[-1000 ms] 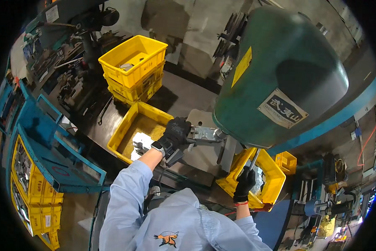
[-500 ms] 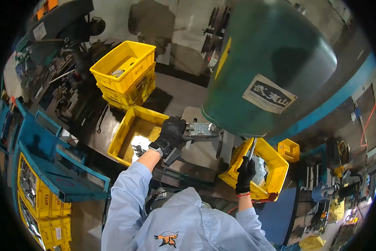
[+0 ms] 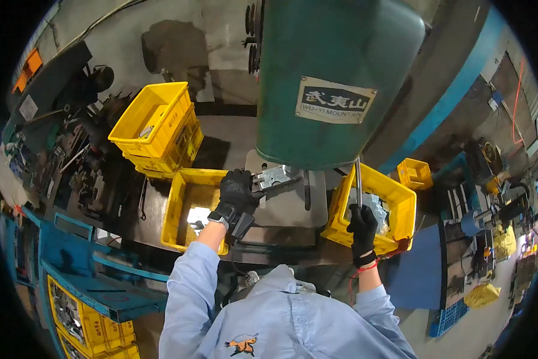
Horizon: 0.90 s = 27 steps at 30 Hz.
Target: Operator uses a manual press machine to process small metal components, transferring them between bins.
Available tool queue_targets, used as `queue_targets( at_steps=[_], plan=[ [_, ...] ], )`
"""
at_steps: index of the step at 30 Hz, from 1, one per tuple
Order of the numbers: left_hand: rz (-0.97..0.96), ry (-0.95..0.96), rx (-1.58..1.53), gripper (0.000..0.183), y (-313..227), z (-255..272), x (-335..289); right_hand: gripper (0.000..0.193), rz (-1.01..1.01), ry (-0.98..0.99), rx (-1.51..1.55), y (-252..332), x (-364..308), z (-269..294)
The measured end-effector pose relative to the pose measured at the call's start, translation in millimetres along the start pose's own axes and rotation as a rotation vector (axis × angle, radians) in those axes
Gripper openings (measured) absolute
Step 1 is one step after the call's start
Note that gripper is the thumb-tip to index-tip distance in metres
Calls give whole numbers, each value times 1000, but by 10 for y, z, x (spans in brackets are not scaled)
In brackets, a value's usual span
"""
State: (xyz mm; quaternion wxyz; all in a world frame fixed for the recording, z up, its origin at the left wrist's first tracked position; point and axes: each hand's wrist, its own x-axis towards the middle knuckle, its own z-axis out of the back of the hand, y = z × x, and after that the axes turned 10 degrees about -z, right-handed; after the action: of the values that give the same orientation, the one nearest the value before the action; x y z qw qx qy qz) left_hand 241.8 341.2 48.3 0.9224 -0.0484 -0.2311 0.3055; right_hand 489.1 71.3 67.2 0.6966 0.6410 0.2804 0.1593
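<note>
My left hand (image 3: 238, 192), in a black glove, is closed at the left end of a metal jig (image 3: 271, 186) with a shiny metal part (image 3: 277, 176) on it. Its fingertips are partly hidden by the back of the hand. The jig rests on the grey machine table (image 3: 290, 209) below the large green drill press head (image 3: 335, 72), which hides most of the spindle. On the right, my black-gloved right hand (image 3: 362, 226) wraps round the lower end of a steel lever (image 3: 358, 182) coming from the press.
Left of the table, a yellow bin (image 3: 168, 221) holds bright metal pieces. Stacked yellow bins (image 3: 179, 128) stand behind it. Below the lever, another yellow bin (image 3: 403, 209) contains metal parts in clear wrap. A blue metal frame (image 3: 83, 281) is at the left, and a small yellow box (image 3: 414, 173) farther right.
The whole view has shifted, so the press head sits farther left. More of the lever now shows above my right hand, which is slightly closer to the right bin's front rim.
</note>
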Motion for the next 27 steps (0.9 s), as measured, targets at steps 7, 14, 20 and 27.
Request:
queue_targets(
  at_steps=[7, 14, 20, 27],
  plan=[
    [-30, -87, 28, 56, -74, 11, -69, 11, 18, 32, -21, 179, -155, 48],
    [9, 57, 75, 57, -154, 139, -53, 11, 55, 77, 11, 232, -213, 104],
    [-1, 14, 71, 56, -126, 89, -62, 13, 30, 58, -35, 274, -230, 114],
    [-39, -5, 63, 50, -74, 57, -56, 17, 5, 67, -18, 437, -336, 100]
  ],
)
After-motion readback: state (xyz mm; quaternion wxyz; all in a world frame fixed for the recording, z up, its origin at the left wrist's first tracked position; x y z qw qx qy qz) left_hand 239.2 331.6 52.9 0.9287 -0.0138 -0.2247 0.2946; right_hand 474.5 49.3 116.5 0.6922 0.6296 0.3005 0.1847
